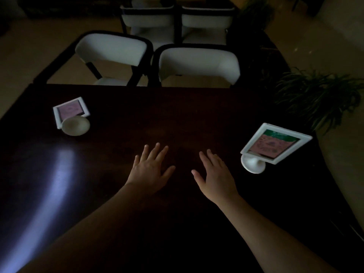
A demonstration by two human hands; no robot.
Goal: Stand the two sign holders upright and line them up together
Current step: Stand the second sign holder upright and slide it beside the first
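Observation:
Two white-framed sign holders with round bases are on the dark table (177, 115). The left sign holder (71, 115) lies on its back at the far left, its base pointing toward me. The right sign holder (275, 143) is near the table's right edge, its frame tilted over its round foot. My left hand (151, 168) and my right hand (214, 176) rest flat on the middle of the table, fingers spread, holding nothing. Both hands are well apart from either holder.
Two white chairs (199, 64) stand at the table's far edge, with two more behind them. A leafy plant (319, 95) stands at the right, past the table's corner. A pale light reflection lies on the table's near left.

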